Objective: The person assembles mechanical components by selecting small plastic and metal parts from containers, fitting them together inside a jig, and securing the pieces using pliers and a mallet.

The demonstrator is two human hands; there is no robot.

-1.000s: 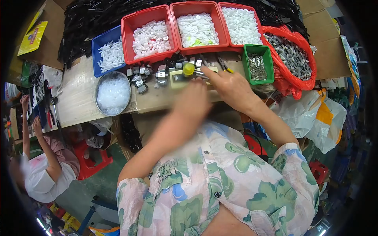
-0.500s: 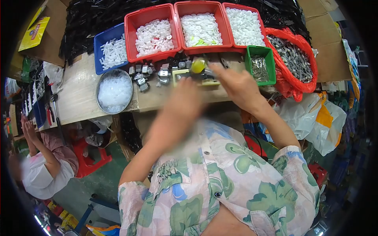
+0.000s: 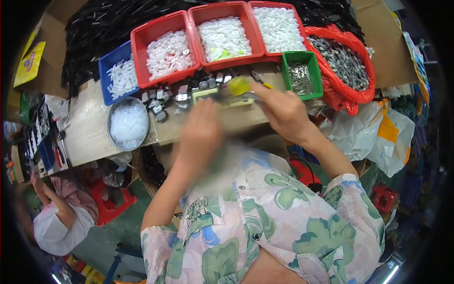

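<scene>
My right hand (image 3: 284, 110) is closed around a tool with a rounded yellow end (image 3: 239, 86); motion blurs the tool, so its exact kind does not show. That yellow end is just over a pale cream block-like fixture (image 3: 243, 102) at the front of the bench. At the fixture's left end, my left hand (image 3: 203, 124) has its fingers together and pointing down; what they pinch, if anything, is hidden. Beside it on the left are several small grey-and-black parts (image 3: 158, 100) in a loose group.
Red bins (image 3: 195, 64) of white pieces line the back. A blue bin (image 3: 105, 80), a metal bowl (image 3: 142, 137) and a green bin (image 3: 318, 80) of metal pins stand nearer. A red bag (image 3: 369, 71) of grey parts is at right. Another person (image 3: 64, 227) sits at left.
The view has shifted slightly, so the bench contents appear lower and further left. The yellow-ended tool remains in my right hand over the fixture; my left hand stays beside it.
</scene>
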